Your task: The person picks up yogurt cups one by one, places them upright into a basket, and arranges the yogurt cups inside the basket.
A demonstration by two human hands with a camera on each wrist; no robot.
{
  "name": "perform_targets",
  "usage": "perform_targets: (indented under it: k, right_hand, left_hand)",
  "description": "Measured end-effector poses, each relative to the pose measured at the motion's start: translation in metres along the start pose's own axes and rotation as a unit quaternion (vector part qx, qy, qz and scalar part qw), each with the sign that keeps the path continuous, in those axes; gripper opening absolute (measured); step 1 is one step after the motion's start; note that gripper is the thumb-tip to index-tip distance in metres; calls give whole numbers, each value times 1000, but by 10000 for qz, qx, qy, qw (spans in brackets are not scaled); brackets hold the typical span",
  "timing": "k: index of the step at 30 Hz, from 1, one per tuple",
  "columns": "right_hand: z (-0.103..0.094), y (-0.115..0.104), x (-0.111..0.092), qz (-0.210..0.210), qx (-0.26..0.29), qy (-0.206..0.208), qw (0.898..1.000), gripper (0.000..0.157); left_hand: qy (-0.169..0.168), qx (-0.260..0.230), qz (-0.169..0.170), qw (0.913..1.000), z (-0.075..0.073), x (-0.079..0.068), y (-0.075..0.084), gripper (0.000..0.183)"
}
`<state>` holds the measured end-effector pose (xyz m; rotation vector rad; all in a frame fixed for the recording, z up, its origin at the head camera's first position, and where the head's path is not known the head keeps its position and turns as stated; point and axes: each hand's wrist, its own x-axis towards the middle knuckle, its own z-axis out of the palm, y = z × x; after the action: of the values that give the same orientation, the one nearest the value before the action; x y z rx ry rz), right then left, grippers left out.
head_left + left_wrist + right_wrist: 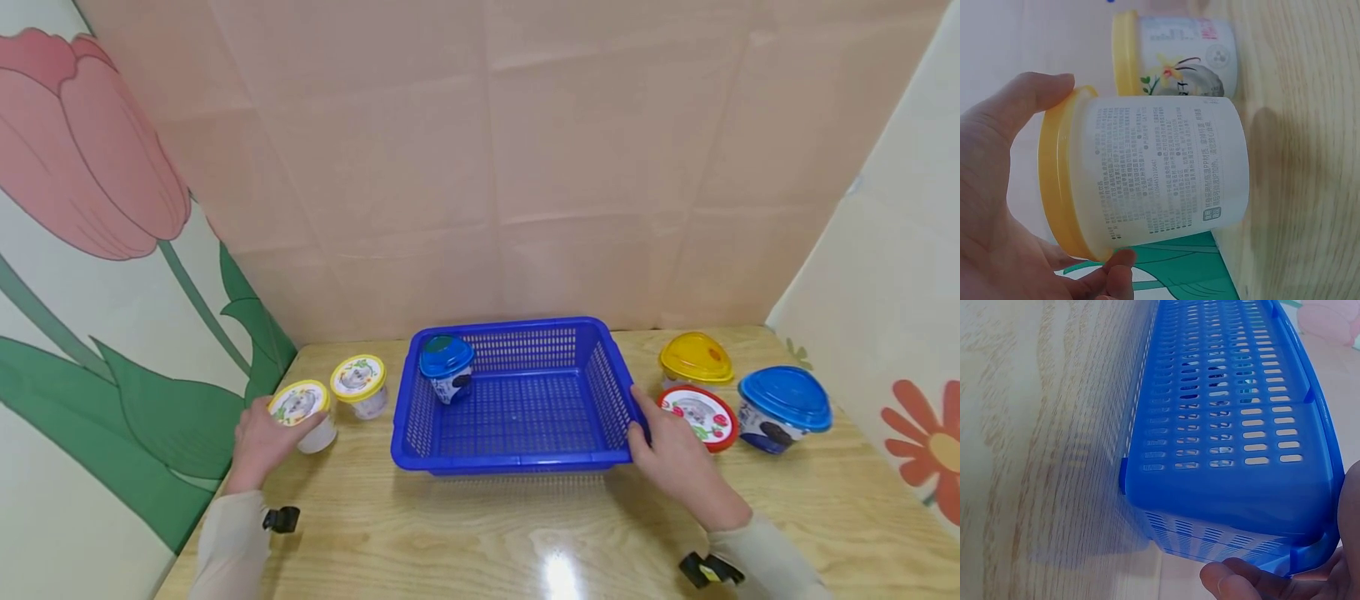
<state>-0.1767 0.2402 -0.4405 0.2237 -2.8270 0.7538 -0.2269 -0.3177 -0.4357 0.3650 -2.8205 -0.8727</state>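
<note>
At the left, my left hand (264, 442) holds a white tub with a yellow lid (300, 403), thumb and fingers about the lid's edge. The left wrist view shows this tub (1160, 169) close up, its side covered in small print. A second yellow-lidded tub (360, 385) stands just beyond it. My right hand (678, 458) grips the right rim of a blue plastic basket (517, 458), its fingers curled at the corner in the right wrist view. Inside the basket, near its left wall, sits a blue-lidded cup (448, 367) with a dark cookie picture.
Right of the basket are a yellow-lidded container (694, 358), a red-lidded tub (699, 418) and a larger blue-lidded container (784, 407). A draped sheet (487, 167) rises behind the wooden table (420, 542), and flower-printed panels flank both sides.
</note>
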Motion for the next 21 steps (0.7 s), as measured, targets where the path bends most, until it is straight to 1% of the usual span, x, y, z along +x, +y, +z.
perform_targets:
  k: [9, 21]
  right_hand:
    - [1, 2, 0, -52, 4, 30, 10000, 58]
    - [1, 2, 1, -73, 9, 78, 9999, 57]
  left_hand:
    - [31, -12, 12, 10000, -5, -6, 10, 109]
    - [183, -15, 204, 9996, -10, -8, 20, 107]
